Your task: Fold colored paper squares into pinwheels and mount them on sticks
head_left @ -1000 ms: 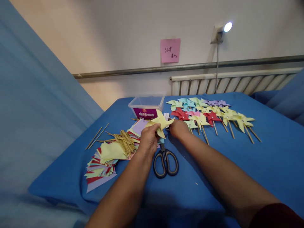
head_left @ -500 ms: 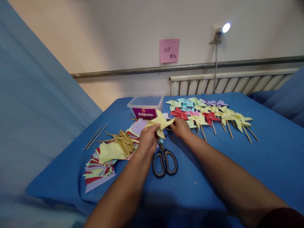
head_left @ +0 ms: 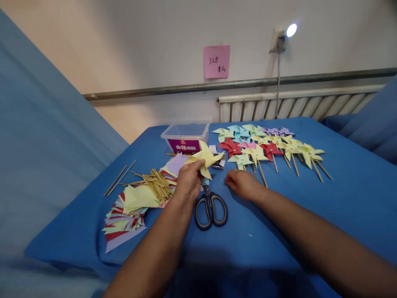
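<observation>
My left hand (head_left: pixel 187 184) is shut on a yellow folded paper pinwheel head (head_left: pixel 204 158), held just above the blue cloth. My right hand (head_left: pixel 245 185) rests low on the cloth to its right, with the fingertips pinched together. Whether something tiny sits between them cannot be told. Black-handled scissors (head_left: pixel 211 209) lie between my two hands, blades pointing away from me. A small open box (head_left: pixel 218 163) sits behind the pinwheel head.
Finished pinwheels on sticks (head_left: pixel 269 147) lie in rows at the back right. A clear plastic tub (head_left: pixel 185 136) stands at the back. A heap of wooden sticks (head_left: pixel 158 186) and a fan of cut coloured papers (head_left: pixel 127 211) lie to the left. Two loose sticks (head_left: pixel 119 180) lie farther left.
My right hand has drawn back from the small box toward me and now sits on the cloth. The left hand still holds the yellow pinwheel head.
</observation>
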Available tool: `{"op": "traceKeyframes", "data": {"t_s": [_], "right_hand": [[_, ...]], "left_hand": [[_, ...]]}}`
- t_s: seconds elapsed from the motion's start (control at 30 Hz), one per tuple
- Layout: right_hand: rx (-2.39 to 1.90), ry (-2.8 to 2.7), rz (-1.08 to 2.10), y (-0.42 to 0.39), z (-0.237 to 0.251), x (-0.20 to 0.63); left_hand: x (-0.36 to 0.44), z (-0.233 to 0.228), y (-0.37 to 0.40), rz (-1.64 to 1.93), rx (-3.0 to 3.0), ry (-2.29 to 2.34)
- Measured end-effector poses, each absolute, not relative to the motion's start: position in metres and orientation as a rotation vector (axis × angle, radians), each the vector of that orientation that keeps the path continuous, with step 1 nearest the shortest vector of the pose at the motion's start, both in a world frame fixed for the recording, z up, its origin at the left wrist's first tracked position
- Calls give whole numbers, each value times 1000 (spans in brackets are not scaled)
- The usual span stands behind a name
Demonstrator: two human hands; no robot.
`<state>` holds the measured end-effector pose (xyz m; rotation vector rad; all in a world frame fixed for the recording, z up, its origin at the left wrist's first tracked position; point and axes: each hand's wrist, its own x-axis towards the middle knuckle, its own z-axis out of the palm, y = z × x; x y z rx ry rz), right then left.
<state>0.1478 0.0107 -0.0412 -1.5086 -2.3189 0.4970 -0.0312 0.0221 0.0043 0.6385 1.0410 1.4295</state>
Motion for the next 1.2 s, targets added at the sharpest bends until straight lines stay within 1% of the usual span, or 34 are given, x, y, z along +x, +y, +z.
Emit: {"op": "traceKeyframes", "data": {"t_s": [0.17,0.3,0.53,0.67,0.97,1.2], "right_hand": [[-1575,-2179,471,11,-40,146],[-1512,-2238,561,7,-39,140],[-1585,-2269,460,4,-36,139],[-1630,-2294,486,4,-33,140],[-1533,-2428,527,6,-30,146],[-1566,-2342,569,3,-28,146]], "left_hand": [[-30,3,21,1420,670,1019],[-28,2,20,1405,704,1028],[-27,1,17,1380,745,1024],[-26,-1,16,1347,755,1034],[-27,-5,17,1354,792,1042],[-25,-1,15,1365,803,1082]]}}
